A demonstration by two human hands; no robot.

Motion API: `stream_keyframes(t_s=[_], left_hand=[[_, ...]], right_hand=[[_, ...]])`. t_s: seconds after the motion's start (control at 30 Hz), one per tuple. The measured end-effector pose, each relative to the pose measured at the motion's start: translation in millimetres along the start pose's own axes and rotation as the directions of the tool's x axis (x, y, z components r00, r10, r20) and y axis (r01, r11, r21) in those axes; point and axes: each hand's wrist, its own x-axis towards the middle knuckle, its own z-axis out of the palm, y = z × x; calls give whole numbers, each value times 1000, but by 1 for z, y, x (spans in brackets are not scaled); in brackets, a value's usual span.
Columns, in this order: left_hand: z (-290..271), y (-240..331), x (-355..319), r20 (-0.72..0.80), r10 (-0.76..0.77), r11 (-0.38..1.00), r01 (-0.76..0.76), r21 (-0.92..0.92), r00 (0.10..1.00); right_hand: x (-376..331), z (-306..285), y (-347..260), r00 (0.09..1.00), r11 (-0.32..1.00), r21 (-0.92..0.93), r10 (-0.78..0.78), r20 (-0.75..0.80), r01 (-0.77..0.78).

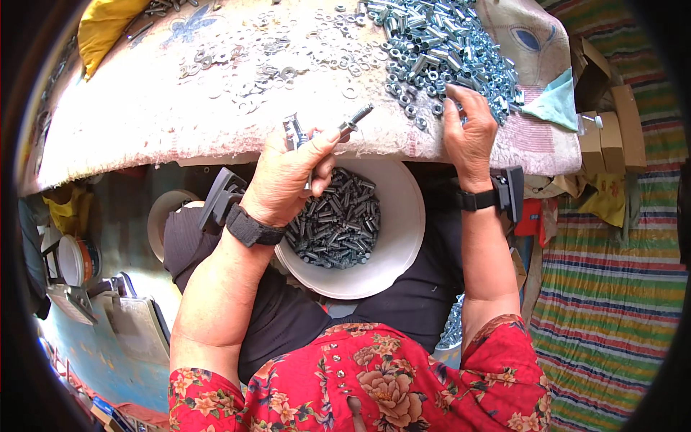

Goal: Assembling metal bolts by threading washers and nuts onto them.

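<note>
A long silver-grey threaded metal bolt (354, 121) sticks out slanting up and to the right from the left hand (291, 176), pinched between thumb and fingers; several more short metal bolts (291, 129) stand bunched upright in the same fist. The right hand (469, 133) rests fingertips-down at the near edge of a heap of shiny zinc-plated nuts and sleeves (439, 47) (bluish in this light), spread on the pale cloth-covered tabletop.
</note>
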Motion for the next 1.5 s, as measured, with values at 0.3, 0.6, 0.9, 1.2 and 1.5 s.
stream_keyframes(t_s=[0.3, 0.6, 0.9, 1.2, 1.5], left_hand=[[-3, 0, 1, 19, -26, 1000, 26, 10, 999], [-7, 0, 0, 26, -47, 998, 46, 43, 999], [-7, 1, -1, 23, -47, 996, 45, 83, 999], [-4, 1, -3, 54, -1, 996, -4, 88, 999], [1, 2, -8, 60, -38, 989, 29, 145, 997]], right_hand=[[-7, 27, -9, 993, 989, 150, -22, 115, 5], [-12, -6, -19, 959, 979, 33, 193, 206, -203], [-11, 2, -13, 942, 995, -24, -80, 325, 92], [-11, -4, -21, 938, 978, 15, -204, 280, 209], [-27, 7, -91, 969, 700, 670, 180, 169, -247]])
